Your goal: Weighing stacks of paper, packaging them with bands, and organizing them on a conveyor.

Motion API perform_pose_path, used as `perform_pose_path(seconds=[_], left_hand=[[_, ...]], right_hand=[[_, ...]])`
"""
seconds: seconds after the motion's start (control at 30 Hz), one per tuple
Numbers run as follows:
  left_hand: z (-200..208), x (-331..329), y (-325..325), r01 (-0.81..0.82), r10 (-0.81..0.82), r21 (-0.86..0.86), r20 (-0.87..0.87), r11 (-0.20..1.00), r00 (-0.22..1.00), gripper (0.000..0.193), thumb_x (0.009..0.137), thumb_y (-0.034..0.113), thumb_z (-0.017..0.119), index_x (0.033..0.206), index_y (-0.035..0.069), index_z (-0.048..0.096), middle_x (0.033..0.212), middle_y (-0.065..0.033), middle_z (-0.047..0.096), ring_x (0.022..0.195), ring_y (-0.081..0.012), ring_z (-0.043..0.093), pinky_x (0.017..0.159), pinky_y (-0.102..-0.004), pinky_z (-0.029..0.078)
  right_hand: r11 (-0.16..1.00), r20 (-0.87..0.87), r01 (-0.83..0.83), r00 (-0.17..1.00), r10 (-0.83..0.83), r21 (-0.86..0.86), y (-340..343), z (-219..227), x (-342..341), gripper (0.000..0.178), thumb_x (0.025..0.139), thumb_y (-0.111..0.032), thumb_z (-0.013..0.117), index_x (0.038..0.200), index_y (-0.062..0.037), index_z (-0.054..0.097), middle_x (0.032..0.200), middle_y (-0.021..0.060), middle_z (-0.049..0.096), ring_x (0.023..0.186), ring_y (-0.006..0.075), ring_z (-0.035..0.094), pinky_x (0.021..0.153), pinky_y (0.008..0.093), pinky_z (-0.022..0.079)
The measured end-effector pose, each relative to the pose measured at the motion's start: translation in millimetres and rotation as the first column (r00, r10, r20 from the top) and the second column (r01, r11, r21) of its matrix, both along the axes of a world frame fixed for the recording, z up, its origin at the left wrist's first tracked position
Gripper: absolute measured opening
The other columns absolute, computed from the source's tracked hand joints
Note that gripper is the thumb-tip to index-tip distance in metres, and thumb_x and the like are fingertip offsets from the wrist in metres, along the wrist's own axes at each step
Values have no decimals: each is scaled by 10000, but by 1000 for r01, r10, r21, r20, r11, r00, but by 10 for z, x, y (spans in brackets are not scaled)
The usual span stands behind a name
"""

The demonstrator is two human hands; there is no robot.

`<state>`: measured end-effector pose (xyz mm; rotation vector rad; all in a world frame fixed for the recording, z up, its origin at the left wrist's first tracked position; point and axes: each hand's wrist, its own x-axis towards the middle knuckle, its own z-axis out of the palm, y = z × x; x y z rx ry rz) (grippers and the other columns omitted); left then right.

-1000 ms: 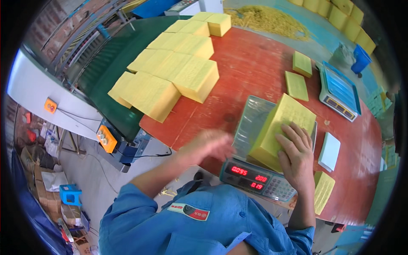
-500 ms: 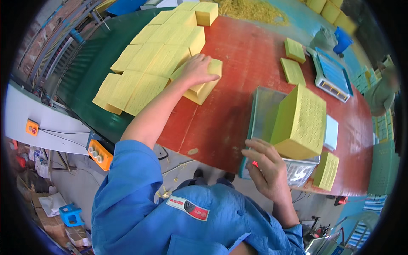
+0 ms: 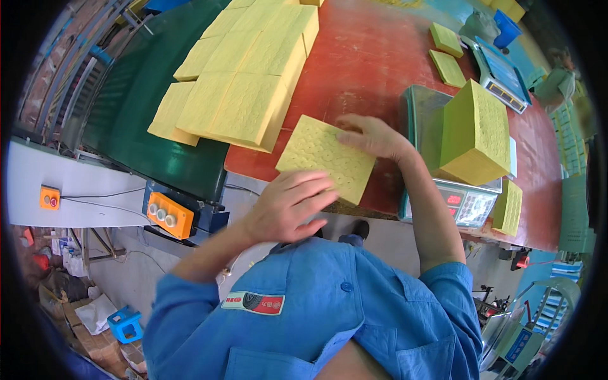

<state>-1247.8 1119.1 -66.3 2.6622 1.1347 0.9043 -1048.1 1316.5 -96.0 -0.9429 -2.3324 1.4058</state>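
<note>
A stack of yellow embossed paper [image 3: 322,155] is in front of me at the table's near edge, its patterned face up. My right hand [image 3: 373,136] grips its far right edge. At its near left corner my left hand [image 3: 291,206] overlaps it with fingers stretched out and thumb apart; whether it bears any weight I cannot tell. To the right, a digital weighing scale [image 3: 465,201] with a lit red display carries a tall yellow paper block [image 3: 472,136]. Rows of similar yellow paper stacks [image 3: 244,104] lie close together at the left.
The stacks rest partly on a green belt [image 3: 126,107] beside the red table [image 3: 361,69]. Orange button boxes [image 3: 171,214] sit at the near left. A second scale [image 3: 500,69], thin yellow paper pieces [image 3: 446,68] and a small yellow block [image 3: 508,208] stand right. A person [image 3: 557,85] is at the far right.
My left hand has come back from the rows with a paper stack, now in front of me. My right hand has moved from beside the scale to the stack's far edge.
</note>
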Motion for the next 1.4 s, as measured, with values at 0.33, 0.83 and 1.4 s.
perform_pose_path(seconds=[0.33,0.83,1.4], left_hand=[[-1262,115,-599,478,863,-736,493,479,-107,741,993,545,469,1553,138,206,1430,-161,489,1303,-253,466,1083,-408,349],[-826,215,-662,468,859,-736,501,489,-108,577,962,262,539,1462,65,327,1384,-124,497,1260,-258,516,1031,-415,460],[1573,1893,1664,513,414,-689,721,512,555,687,934,544,540,1414,61,443,1319,-118,560,1218,-247,545,904,-453,518]], right_hand=[[963,41,219,976,-215,-157,-1014,-100,113,562,967,-431,523,1301,20,550,1035,231,690,981,292,688,880,379,502],[852,-181,459,843,-507,-253,-1595,-590,507,461,1014,-410,494,1075,13,670,931,214,667,853,268,665,779,382,512],[783,-576,602,588,-568,-158,-91,1372,2364,395,980,-287,523,1227,3,628,972,75,679,765,124,635,638,265,513]])
